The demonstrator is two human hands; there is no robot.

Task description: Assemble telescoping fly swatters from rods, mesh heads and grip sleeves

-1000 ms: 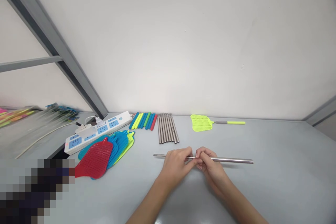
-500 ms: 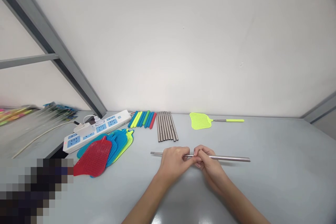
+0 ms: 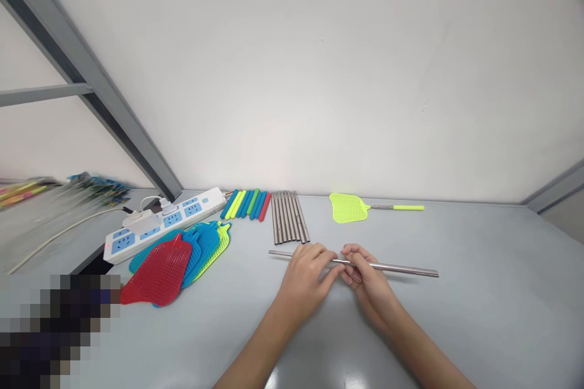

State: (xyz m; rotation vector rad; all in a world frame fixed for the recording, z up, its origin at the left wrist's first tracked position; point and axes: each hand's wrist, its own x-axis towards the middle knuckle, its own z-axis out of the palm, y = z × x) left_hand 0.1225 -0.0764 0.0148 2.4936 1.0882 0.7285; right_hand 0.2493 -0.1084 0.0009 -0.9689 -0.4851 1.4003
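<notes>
A telescopic metal rod (image 3: 404, 269) lies nearly level across both hands, its thin end to the left and its thicker tube to the right. My left hand (image 3: 308, 273) is closed around the thinner section. My right hand (image 3: 366, 272) grips the thicker part, fingers curled about it. A small gap separates the two hands. Behind them, several metal rods (image 3: 288, 219) lie side by side on the grey table (image 3: 479, 316). Farther right is a yellow-green fly swatter (image 3: 350, 208) with a metal shaft and a yellow-green handle.
Several coloured handle grips (image 3: 246, 205) lie in a row near the wall. A red swatter head (image 3: 159, 270) tops a pile of blue and yellow-green ones at left. Behind it stands a white power strip (image 3: 164, 225) with plugs. Bagged items (image 3: 98, 189) lie far left.
My hands have drawn slightly apart along the rod, and its left end has risen a little. The whole view has shifted slightly.
</notes>
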